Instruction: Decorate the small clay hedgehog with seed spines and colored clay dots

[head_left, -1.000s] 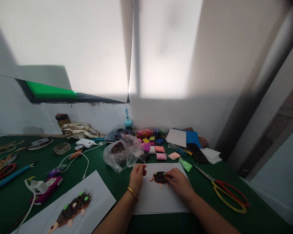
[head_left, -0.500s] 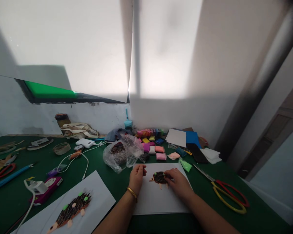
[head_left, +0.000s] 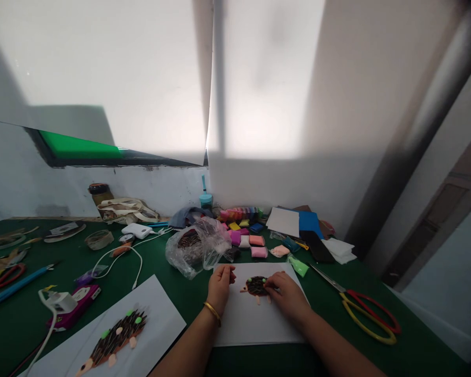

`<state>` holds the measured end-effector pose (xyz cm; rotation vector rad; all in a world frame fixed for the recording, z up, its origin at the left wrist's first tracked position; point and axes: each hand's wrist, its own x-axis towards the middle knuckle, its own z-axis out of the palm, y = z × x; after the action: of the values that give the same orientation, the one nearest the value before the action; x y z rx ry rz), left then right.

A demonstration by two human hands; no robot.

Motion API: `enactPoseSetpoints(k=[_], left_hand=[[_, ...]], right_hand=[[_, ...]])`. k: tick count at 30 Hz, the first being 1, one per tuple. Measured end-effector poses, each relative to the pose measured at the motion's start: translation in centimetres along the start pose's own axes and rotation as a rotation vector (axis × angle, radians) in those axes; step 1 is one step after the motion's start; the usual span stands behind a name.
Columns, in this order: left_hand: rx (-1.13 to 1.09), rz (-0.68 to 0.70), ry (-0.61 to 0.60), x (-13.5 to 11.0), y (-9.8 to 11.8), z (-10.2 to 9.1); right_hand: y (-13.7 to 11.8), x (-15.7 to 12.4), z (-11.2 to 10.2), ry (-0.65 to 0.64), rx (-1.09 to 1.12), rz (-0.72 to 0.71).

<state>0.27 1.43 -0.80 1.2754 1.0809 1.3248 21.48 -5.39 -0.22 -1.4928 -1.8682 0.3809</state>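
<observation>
A small brown clay hedgehog (head_left: 255, 286) with pink feet lies on a white sheet of paper (head_left: 251, 319) in front of me. My right hand (head_left: 284, 294) rests on the sheet at the figure's right end, fingertips pinched against it. My left hand (head_left: 220, 285) sits curled on the sheet's top left corner, fingers closed on a small piece I cannot make out. A gold bangle circles my left wrist.
A larger finished hedgehog (head_left: 115, 335) lies on a second sheet at lower left. Behind are a plastic bag (head_left: 198, 248), coloured clay packets (head_left: 247, 233), paper sheets (head_left: 294, 222). Yellow-and-red scissors (head_left: 361, 309) lie right. A power bank, cables and tools lie on the green table (head_left: 23, 324) to the left.
My right hand has shifted very slightly left along the small hedgehog. The left hand and everything else stay where they were.
</observation>
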Motion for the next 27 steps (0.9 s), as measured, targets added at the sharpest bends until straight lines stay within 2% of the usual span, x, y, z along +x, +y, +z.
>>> enactPoseSetpoints(k=[14,20,27], left_hand=[[-0.004,0.014,0.003,-0.02,-0.02,-0.06],[0.001,0.017,0.003,0.17,-0.28,-0.01],[0.003,0.017,-0.002,0.07,-0.06,-0.03]], right_hand=[[0.14,-0.03,-0.11,0.042,-0.009,-0.012],[0.39,0.08,0.06,0.003,0.01,-0.014],[0.31,0.08,0.23,0.019,0.009,0.01]])
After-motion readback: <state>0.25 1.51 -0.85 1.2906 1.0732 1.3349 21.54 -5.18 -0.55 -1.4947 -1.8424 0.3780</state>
